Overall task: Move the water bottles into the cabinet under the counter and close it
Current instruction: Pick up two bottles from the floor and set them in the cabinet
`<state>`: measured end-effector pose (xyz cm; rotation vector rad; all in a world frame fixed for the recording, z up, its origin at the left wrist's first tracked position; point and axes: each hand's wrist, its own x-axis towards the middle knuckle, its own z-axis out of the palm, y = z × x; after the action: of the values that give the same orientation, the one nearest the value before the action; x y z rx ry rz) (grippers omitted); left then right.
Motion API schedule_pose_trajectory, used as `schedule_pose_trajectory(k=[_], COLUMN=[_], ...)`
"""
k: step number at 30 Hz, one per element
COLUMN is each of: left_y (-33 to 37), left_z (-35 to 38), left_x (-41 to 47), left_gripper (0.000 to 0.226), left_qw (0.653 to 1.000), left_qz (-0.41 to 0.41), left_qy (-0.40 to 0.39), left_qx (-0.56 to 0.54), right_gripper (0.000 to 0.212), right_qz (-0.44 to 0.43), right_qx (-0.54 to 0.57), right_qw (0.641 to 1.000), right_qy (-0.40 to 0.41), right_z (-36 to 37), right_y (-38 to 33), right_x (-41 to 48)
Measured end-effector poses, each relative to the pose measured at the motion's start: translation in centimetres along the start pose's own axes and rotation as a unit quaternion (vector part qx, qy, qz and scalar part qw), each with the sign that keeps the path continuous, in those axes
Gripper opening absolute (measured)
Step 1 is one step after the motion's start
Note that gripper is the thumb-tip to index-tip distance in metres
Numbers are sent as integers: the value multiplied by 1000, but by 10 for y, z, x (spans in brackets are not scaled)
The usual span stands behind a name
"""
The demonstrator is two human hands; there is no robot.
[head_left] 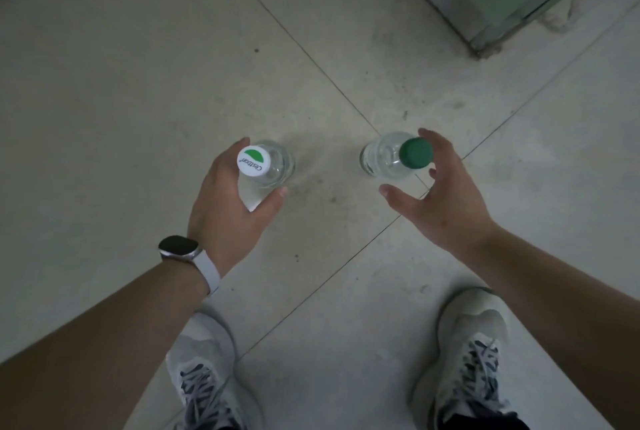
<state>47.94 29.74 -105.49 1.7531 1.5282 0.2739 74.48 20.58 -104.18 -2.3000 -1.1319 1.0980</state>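
Two clear water bottles stand upright on the tiled floor, seen from above. The left bottle [273, 166] has a white cap with a green mark, and my left hand [225, 208] is wrapped around its body, thumb on the near side. The right bottle [384, 156] has a plain green cap. My right hand [440, 197] curves around it with fingers spread, thumb near and forefinger by the cap; a gap shows between hand and bottle. No cabinet is in view.
Pale floor tiles [138, 83] with dark grout lines fill the view. A greenish glass panel in a metal frame [485, 38] meets the floor at the top right. My two sneakers [474, 353] stand at the bottom edge. A watch sits on my left wrist.
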Motion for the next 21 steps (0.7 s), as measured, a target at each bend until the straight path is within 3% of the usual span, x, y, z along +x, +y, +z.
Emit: schedule_pose_trajectory(k=[10, 21], left_y=[-4, 61], left_z=[7, -58], left_x=[21, -19], left_gripper=[62, 56], left_qw=[999, 997], left_qz=[26, 2], left_qy=[10, 15], left_qx=[-30, -73], right_gripper=[61, 60], right_qz=[-6, -43], right_qx=[51, 34], right_qw=[997, 998], right_qy=[50, 14], right_z=[19, -41], right_y=[-9, -84], right_x=[25, -27])
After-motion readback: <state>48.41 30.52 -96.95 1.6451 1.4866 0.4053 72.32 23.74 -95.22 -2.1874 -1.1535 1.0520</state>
